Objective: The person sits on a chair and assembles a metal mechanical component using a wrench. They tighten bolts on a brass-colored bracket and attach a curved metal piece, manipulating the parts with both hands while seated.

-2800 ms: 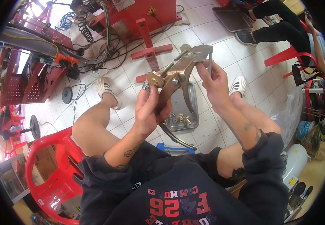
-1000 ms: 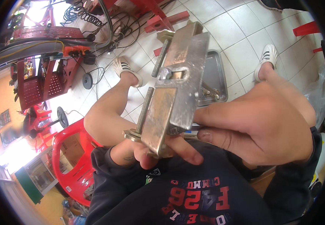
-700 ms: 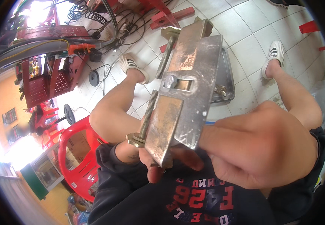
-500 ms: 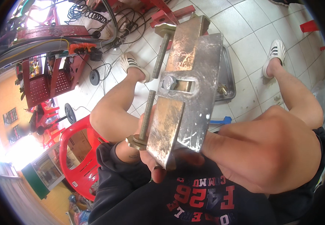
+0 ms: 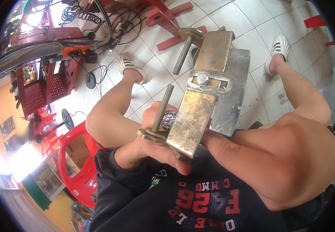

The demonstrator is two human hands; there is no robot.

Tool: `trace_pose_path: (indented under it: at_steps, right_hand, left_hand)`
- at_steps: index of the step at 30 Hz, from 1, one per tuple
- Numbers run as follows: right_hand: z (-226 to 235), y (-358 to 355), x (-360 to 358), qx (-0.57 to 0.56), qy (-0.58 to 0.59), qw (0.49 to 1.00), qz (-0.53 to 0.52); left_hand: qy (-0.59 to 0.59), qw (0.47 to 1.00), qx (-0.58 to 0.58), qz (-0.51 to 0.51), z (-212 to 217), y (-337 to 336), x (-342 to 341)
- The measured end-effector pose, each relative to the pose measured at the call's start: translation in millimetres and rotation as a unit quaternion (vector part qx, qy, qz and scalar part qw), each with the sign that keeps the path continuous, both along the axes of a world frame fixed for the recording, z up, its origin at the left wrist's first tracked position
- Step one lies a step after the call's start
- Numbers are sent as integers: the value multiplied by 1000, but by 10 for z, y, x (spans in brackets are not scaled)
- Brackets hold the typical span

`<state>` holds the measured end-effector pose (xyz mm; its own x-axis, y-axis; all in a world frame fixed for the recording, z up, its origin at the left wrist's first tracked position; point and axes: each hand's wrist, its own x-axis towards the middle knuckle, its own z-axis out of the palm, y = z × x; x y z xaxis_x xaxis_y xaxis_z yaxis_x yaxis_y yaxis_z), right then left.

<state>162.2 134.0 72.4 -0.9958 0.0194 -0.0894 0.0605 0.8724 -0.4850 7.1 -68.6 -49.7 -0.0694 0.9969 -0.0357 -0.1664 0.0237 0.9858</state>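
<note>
Before my chest is a metal bracket made of worn brass-coloured bars and a grey plate. A hex bolt sits in its slot. Two threaded rods stick out along its left side: an upper rod and a lower rod, each with a brass-coloured nut at its outer end. My left hand, with a silver ring on a finger, is closed around the lower end, its thumb beneath the bar. My right hand reaches in behind the plate; its fingers are hidden.
A red plastic chair stands at my left. Further off are a dark red perforated metal rack, an orange power strip and tangled cables. Red metal stand legs rest on the tiled floor.
The bracket has shifted right and tilted, showing more of my left hand and its ring. The metal tray seen on the floor before is now mostly hidden behind the bracket.
</note>
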Motion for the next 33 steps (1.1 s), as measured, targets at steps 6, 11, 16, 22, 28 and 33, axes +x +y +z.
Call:
trace_pose_path:
  at_steps: [6,11,16,22,28,33]
  right_hand:
    - [-64,15,38,8,-19,999,-28]
    - [-223,79,-25,-4,-28,1000,-12]
    - [-324,89,30,-20,-40,998,-50]
    - [-394,193,-101,-141,-47,988,-46]
    - [-653,281,-77,-177,-50,983,-9]
    - [-616,273,-123,-206,-76,975,-16]
  left_hand:
    - [59,998,36,14,-55,139,-75]
    - [-155,954,-190,172,277,394,118]
    - [-203,937,-251,135,202,382,-46]
    - [-249,923,-175,237,132,387,-69]
    - [-154,933,-203,252,240,506,-41]
    - [-192,953,-149,183,162,403,-125]
